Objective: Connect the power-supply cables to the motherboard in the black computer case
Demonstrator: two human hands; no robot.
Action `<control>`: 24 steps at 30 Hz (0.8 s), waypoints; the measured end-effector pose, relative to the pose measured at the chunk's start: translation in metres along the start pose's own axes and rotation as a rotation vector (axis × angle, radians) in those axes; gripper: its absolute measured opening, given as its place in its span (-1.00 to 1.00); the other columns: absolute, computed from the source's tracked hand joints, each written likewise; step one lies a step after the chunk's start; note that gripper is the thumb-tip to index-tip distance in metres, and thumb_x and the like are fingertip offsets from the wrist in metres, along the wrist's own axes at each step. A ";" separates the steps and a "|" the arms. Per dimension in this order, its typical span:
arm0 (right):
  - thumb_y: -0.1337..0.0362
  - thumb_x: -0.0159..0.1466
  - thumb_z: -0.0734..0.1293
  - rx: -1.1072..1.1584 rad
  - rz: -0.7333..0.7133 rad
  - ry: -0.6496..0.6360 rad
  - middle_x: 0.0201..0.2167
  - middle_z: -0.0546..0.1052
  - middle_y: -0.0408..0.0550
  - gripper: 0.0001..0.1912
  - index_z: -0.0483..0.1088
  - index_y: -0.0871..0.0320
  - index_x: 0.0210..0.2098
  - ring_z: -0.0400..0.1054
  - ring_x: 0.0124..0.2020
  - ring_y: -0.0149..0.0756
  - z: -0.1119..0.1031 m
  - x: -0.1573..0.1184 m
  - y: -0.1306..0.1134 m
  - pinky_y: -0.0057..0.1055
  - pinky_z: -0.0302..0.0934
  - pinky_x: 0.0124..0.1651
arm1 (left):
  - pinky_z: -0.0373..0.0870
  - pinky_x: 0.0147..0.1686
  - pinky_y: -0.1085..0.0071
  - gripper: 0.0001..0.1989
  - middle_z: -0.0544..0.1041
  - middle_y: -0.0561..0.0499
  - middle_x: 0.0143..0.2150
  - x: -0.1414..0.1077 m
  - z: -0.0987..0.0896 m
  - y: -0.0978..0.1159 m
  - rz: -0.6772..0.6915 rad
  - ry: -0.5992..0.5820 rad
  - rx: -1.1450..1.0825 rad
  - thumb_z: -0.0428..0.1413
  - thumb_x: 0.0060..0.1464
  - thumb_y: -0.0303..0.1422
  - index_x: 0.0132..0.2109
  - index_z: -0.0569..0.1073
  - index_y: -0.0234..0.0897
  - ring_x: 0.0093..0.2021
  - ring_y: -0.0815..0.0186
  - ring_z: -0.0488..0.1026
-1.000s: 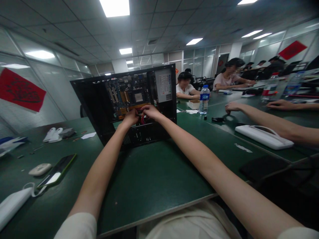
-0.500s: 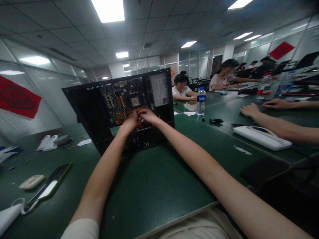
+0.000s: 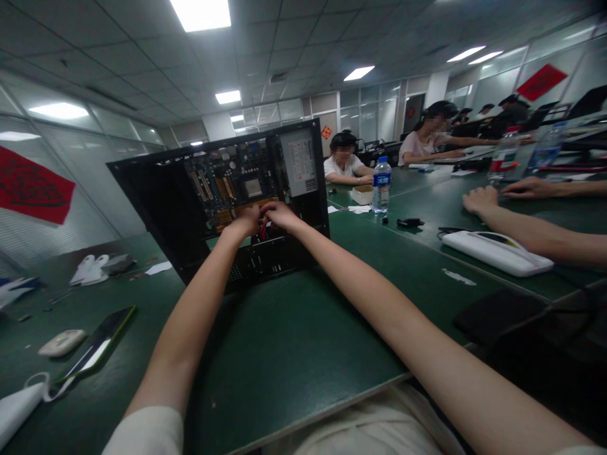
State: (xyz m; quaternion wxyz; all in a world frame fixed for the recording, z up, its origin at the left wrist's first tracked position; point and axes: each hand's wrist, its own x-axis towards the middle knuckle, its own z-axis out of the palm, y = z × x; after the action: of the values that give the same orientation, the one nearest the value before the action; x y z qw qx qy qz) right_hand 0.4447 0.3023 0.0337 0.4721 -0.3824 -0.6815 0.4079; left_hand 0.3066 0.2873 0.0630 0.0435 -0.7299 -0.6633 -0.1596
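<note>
A black computer case (image 3: 164, 208) stands on the green table with its open side facing me. Inside it are a motherboard (image 3: 222, 174) and, at the upper right, a grey power supply (image 3: 300, 158). My left hand (image 3: 245, 221) and my right hand (image 3: 281, 216) meet at the motherboard's lower edge, fingers bent together. Red and dark cables (image 3: 264, 230) run down between them from the fingers. The fingertips are partly hidden, and whatever the left hand pinches cannot be made out. The right fingers curl over the top of the cables.
Left on the table (image 3: 284, 354) lie a phone (image 3: 97, 344), a pale rounded case (image 3: 61, 343) and a white power bank (image 3: 21, 404). To the right are a water bottle (image 3: 381, 186), a white power strip (image 3: 496, 253) and another person's hands (image 3: 480, 201). Other people sit farther back.
The view has shifted slightly, so the case appears a little higher and further left. Both hands stay together at the same spot on the motherboard, with only slight finger movement.
</note>
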 end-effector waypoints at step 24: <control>0.54 0.39 0.26 0.171 0.366 -0.063 -0.59 0.43 -0.18 -0.86 0.35 0.21 -0.15 0.33 -0.66 -0.47 0.002 -0.005 -0.009 -0.63 0.24 -0.63 | 0.37 -0.25 0.31 -0.72 0.67 -0.19 -0.30 -0.018 0.006 -0.035 0.008 -0.030 -0.001 0.16 0.11 -0.13 -0.36 0.66 -0.19 -0.21 0.03 0.59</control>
State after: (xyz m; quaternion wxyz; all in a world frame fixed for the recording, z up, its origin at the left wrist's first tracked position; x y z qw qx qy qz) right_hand 0.4430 0.2936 0.0400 0.3994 -0.4457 -0.5777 0.5551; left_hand 0.2724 0.2757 0.0470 0.0338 -0.7349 -0.6609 -0.1486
